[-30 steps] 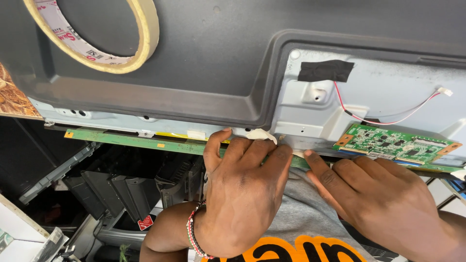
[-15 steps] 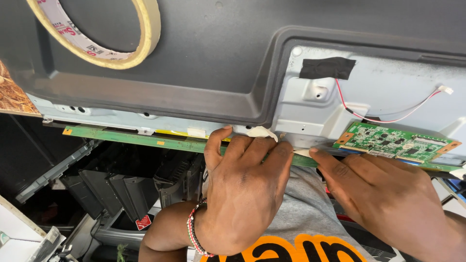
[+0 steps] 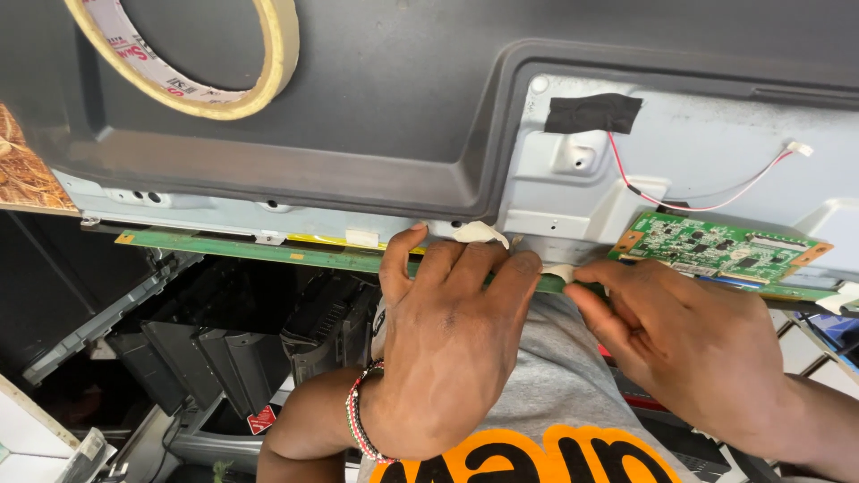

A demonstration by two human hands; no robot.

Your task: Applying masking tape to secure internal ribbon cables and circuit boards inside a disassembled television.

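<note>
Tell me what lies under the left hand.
The left hand covers part of the long green strip board; a cream tape piece shows above its fingers. The strip beneath the palm is hidden.

A roll of tape [image 3: 192, 63] lies on the back cover [image 3: 376, 107] at the far left. Right of the cover sits the metal chassis [image 3: 716, 143], with a circuit board [image 3: 720, 250] at its near edge. A long strip board [image 3: 259, 252] runs along the near edge, leftward from the left hand [image 3: 447, 344]; the right hand [image 3: 689, 349] rests just right of it, below the circuit board.
</note>
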